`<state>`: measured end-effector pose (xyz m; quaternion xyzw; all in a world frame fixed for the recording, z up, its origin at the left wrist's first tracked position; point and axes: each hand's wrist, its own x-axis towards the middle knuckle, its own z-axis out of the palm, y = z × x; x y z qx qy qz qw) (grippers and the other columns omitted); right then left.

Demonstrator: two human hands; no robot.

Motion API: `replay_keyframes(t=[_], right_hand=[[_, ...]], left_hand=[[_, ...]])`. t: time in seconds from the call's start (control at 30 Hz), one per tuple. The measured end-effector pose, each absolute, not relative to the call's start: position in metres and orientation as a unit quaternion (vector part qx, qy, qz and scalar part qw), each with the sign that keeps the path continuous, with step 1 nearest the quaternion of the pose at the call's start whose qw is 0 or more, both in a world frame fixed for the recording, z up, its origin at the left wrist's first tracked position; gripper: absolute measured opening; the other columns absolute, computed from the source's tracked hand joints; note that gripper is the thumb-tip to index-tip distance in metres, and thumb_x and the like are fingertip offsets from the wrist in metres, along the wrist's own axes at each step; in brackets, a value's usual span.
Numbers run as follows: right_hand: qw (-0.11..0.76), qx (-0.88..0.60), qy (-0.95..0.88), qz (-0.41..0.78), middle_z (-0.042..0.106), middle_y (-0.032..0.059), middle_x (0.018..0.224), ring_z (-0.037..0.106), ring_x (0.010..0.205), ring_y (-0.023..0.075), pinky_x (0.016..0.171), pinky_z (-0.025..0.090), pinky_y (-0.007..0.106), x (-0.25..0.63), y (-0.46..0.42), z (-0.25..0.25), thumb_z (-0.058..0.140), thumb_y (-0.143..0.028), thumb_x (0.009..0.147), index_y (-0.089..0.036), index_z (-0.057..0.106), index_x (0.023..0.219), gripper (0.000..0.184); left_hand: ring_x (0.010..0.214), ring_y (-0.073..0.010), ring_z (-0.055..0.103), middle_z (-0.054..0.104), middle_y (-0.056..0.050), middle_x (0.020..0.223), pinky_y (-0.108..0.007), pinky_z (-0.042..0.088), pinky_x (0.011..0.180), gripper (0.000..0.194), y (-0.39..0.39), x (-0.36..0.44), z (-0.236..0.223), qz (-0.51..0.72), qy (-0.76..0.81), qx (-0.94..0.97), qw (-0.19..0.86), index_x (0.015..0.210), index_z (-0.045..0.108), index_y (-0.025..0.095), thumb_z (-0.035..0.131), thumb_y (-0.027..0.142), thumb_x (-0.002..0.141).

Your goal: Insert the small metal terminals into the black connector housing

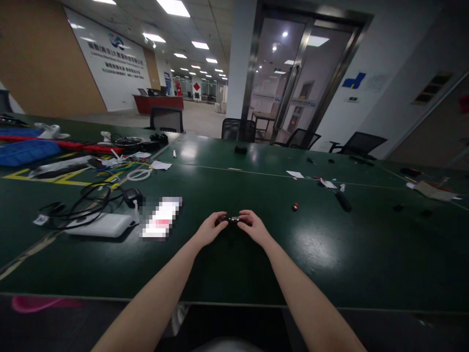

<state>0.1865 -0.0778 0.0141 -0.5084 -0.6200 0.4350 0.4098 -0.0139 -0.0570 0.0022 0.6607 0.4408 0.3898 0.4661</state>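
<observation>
Over the green table (234,264), my left hand (211,228) and my right hand (255,228) face each other, thumbs and fingers closed on the two ends of one small object. This small dark object (233,219) is long and narrow with a silvery, shiny middle; its exact kind is too small to make out. Its ends are covered by my fingertips. Left of my left hand lies a bright rectangular item (161,219), blurred out by pixels. A little red and white piece (295,207) stands to the right of my right hand.
At the left are a white box-shaped device (100,225), black cables (91,198), a coiled white cable (139,174) and a blue basket (29,152). A black box (241,149) sits at the far side. To the right lies a dark elongated item (343,200).
</observation>
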Motion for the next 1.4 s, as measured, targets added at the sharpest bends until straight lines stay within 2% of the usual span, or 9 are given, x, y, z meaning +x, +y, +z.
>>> replay_keyframes(t=[0.23,0.33,0.47,0.57,0.8,0.9,1.13,1.4], right_hand=[[0.441,-0.494,-0.590,0.462,0.061,0.0012,0.097,0.058,0.092,0.0179,0.085,0.043,0.040,0.184,-0.070,0.015,0.062,-0.025,0.070,-0.026,0.049,0.105,0.037],[0.459,-0.488,-0.581,0.463,0.062,0.0018,0.096,0.059,0.089,0.0179,0.082,0.046,0.038,0.182,-0.063,0.013,0.062,-0.026,0.069,-0.025,0.048,0.104,0.037],[0.486,-0.484,-0.577,0.445,0.062,0.0025,0.093,0.060,0.088,0.0180,0.082,0.047,0.038,0.179,-0.055,0.010,0.062,-0.026,0.068,-0.024,0.049,0.100,0.034],[0.501,-0.485,-0.578,0.425,0.062,0.0031,0.095,0.060,0.089,0.0181,0.082,0.047,0.038,0.176,-0.053,0.007,0.061,-0.025,0.068,-0.023,0.050,0.098,0.032],[0.505,-0.506,-0.581,0.390,0.061,0.0032,0.099,0.059,0.090,0.0176,0.083,0.046,0.036,0.165,-0.053,0.003,0.060,-0.027,0.071,-0.023,0.053,0.099,0.029],[0.496,-0.517,-0.587,0.377,0.061,0.0027,0.100,0.058,0.088,0.0168,0.081,0.046,0.035,0.164,-0.053,0.001,0.059,-0.029,0.071,-0.024,0.054,0.099,0.029],[0.470,-0.526,-0.614,0.353,0.060,0.0027,0.100,0.057,0.086,0.0173,0.078,0.045,0.035,0.165,-0.056,0.003,0.059,-0.029,0.072,-0.024,0.055,0.104,0.033],[0.454,-0.523,-0.630,0.350,0.058,0.0029,0.103,0.055,0.090,0.0184,0.080,0.045,0.036,0.165,-0.061,0.010,0.053,-0.033,0.077,-0.028,0.056,0.107,0.031]], left_hand=[[0.096,-0.0199,0.055,0.059,-0.006,0.102,-0.033,0.040,0.088,0.035,-0.045,-0.004,-0.001,0.451,0.417,0.525,0.589,0.107,0.057,0.019,0.064,0.023,0.073],[0.095,-0.0191,0.058,0.059,-0.007,0.105,-0.035,0.043,0.087,0.032,-0.038,0.006,-0.003,0.469,0.391,0.441,0.657,0.110,0.053,0.020,0.060,0.024,0.079],[0.092,-0.0190,0.062,0.062,-0.009,0.102,-0.039,0.046,0.088,0.015,-0.037,0.022,0.000,0.468,0.322,0.351,0.744,0.099,0.054,0.017,0.050,0.023,0.086],[0.096,-0.0192,0.061,0.062,-0.010,0.103,-0.039,0.045,0.090,0.013,-0.038,0.025,0.004,0.463,0.275,0.314,0.782,0.096,0.055,0.015,0.046,0.019,0.088],[0.089,-0.0162,0.063,0.065,-0.008,0.097,-0.034,0.044,0.092,0.013,-0.033,0.014,0.003,0.463,0.257,0.251,0.810,0.095,0.057,0.015,0.046,0.015,0.088],[0.090,-0.0156,0.063,0.065,-0.006,0.098,-0.034,0.044,0.091,0.016,-0.033,0.014,0.003,0.462,0.259,0.233,0.816,0.099,0.054,0.018,0.043,0.015,0.089],[0.093,-0.0158,0.062,0.064,-0.007,0.099,-0.033,0.043,0.093,0.018,-0.035,0.015,0.004,0.459,0.252,0.222,0.823,0.097,0.055,0.017,0.040,0.011,0.089],[0.097,-0.0170,0.060,0.064,-0.006,0.101,-0.034,0.041,0.096,0.015,-0.039,0.012,0.005,0.448,0.233,0.234,0.831,0.097,0.057,0.017,0.044,0.016,0.088]])
